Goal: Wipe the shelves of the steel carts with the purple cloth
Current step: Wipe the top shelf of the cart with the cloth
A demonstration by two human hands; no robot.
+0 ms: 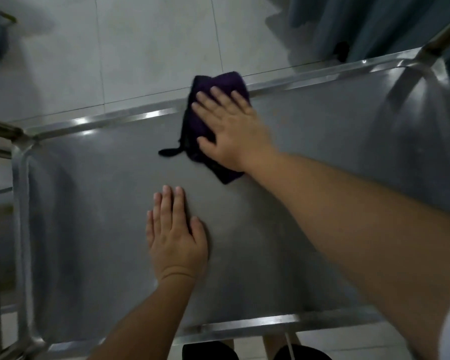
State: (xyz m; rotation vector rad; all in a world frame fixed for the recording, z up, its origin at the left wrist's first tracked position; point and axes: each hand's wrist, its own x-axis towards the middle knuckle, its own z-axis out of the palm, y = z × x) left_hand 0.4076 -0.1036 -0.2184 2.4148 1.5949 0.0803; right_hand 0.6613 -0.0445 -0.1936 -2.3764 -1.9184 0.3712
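The steel cart's top shelf (309, 141) fills most of the view, a flat grey sheet with a raised shiny rim. The purple cloth (195, 123) lies folded on it against the far rim, one corner over the edge. My right hand (231, 128) presses flat on the cloth, fingers spread toward the far rim. My left hand (176, 235) rests flat on the bare steel nearer to me, palm down, fingers together, holding nothing.
Pale floor tiles (151, 48) lie beyond the cart. A blue-grey curtain (369, 24) hangs at the top right, next to the cart's upright post (437, 40). More steel framing (0, 141) stands at the left. Dark shoes (208, 352) show below the near rim.
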